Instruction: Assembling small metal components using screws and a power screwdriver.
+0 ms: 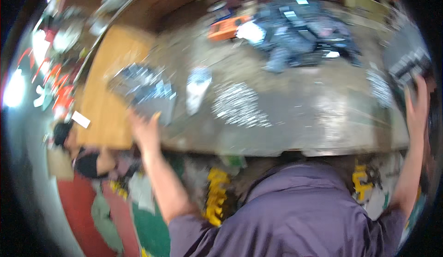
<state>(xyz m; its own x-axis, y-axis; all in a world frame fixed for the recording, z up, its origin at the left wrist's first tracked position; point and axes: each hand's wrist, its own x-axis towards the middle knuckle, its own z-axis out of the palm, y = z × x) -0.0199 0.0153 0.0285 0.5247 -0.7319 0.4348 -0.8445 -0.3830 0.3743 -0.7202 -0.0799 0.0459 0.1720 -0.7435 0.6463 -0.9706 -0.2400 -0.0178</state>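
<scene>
Pretty blurry shot. Bench edge runs across the lower middle, with bare top mid-frame. Left hand reaches up at centre-left, gripping a dark foil-like pack. Right hand is raised at the right edge against a dark ridged block; can't tell its grip. Farther up: white packet, orange tool, dark parts pile.

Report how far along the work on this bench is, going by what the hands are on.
Done: nothing can be judged finished; the picture is motion-blurred. In hand: the left hand touches a dark grey sheet at the near edge of the workbench; the right hand is raised by a dark object at far right. Left: a blue-grey pile and glittering patch lie untouched.
</scene>
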